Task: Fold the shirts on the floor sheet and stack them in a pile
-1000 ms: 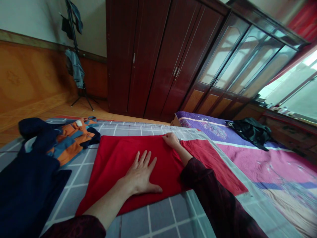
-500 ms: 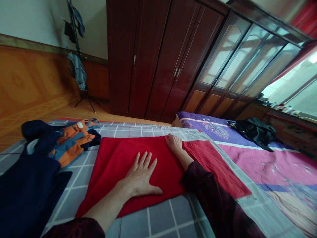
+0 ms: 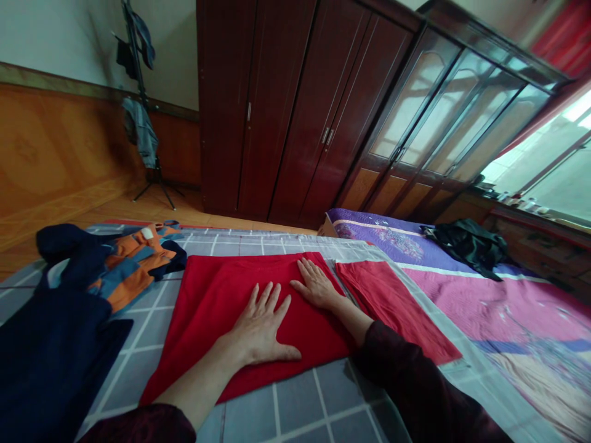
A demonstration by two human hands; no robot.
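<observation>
Pressing left hand (image 3: 261, 326) and right hand (image 3: 316, 286) flat on the red cloth (image 3: 217, 307)

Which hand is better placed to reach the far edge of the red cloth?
Right, probably: the right hand lies flat on the red cloth, closer to its far edge than the left hand, which rests flat further back.

"Where's your light coming from?"

"The window (image 3: 547, 163) on your right, blown out white, throwing glare across the glass cabinet doors (image 3: 443, 104)."

"Sharp enough?"

"Your left hand (image 3: 263, 323) reads clearly, but your edges bow, and the far-left wall (image 3: 50, 147) falls dim."
</observation>
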